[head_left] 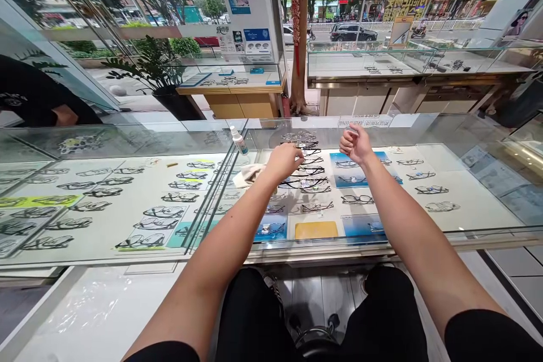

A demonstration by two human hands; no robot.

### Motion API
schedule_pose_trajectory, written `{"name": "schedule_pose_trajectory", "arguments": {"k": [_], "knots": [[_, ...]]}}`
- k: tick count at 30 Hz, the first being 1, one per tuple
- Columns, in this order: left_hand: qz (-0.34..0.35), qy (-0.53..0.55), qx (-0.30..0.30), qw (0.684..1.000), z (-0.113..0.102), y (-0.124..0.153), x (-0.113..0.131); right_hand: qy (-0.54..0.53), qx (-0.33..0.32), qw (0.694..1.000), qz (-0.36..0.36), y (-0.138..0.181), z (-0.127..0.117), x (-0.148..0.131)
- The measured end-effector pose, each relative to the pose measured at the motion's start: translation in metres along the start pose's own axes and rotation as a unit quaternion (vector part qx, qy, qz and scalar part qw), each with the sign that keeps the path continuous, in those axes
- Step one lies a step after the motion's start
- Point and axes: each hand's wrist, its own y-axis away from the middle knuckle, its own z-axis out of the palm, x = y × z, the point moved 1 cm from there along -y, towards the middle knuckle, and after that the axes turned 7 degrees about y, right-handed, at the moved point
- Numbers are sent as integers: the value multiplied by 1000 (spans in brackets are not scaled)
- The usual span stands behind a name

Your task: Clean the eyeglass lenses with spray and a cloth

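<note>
A row of dark-framed eyeglasses (311,170) lies one behind another on the glass counter top (237,225). My left hand (285,162) is at the left side of this row, its fingers bent down and closed at one pair of glasses; the fingertips are partly hidden. To the right of the row, my right hand (355,145) is raised above the counter with its fingers curled in and nothing visible in them. A pale cloth (248,176) lies beside my left wrist, and a small white spray bottle (238,140) stands behind it.
Inside the glass case are more eyeglasses (357,199), blue display cards (339,161) and a yellow pad (316,230). A person in dark clothing (46,93) is at the far left. Beyond stand a potted plant (169,93) and further display cases (360,62).
</note>
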Motion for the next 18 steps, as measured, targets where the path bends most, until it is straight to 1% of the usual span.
{"name": "schedule_pose_trajectory", "arguments": {"k": [5, 8, 10, 12, 14, 16, 18], "knots": [[15, 48, 37, 998, -3, 1, -2, -45, 13, 999, 5, 3, 8, -2], [25, 105, 91, 990, -7, 4, 0, -65, -1, 998, 4, 5, 10, -4], [17, 168, 139, 976, -11, 6, 1, -71, -19, 997, 3, 7, 14, -7], [-1, 257, 180, 949, -14, 6, 2, -72, -41, 997, 1, 10, 20, -10], [-25, 363, 194, 911, -15, 6, 2, -67, -61, 996, -2, 13, 28, -11], [-41, 466, 180, 865, -16, 4, 3, -57, -78, 995, -1, 15, 38, -12], [-47, 538, 161, 826, -16, 3, 3, -44, -96, 994, 2, 17, 47, -11]]}}
